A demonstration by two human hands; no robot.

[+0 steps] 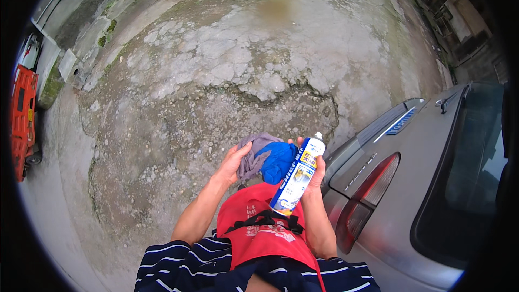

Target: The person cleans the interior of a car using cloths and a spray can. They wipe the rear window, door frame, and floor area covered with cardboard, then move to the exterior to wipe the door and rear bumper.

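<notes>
An upright, slightly tilted aerosol can (298, 174) with a white nozzle and a blue and white printed label is held in my right hand (318, 174), in front of my red apron (265, 231). Against its left side lies a bunched blue cloth (277, 162), some of my right fingertips showing behind it. My left hand (234, 161) grips a crumpled greyish-purple cloth (250, 162) by its left side, thumb on top. The two cloths touch each other. A black strap with a buckle crosses the apron below the can.
Close on my right stands the rear of a silver car (389, 194) with its red tail light (369, 198) and rear window. Cracked concrete with a rough gravelly hollow (194, 129) spreads ahead. A red truck (25, 117) is at the far left, near a low concrete ledge (87, 56).
</notes>
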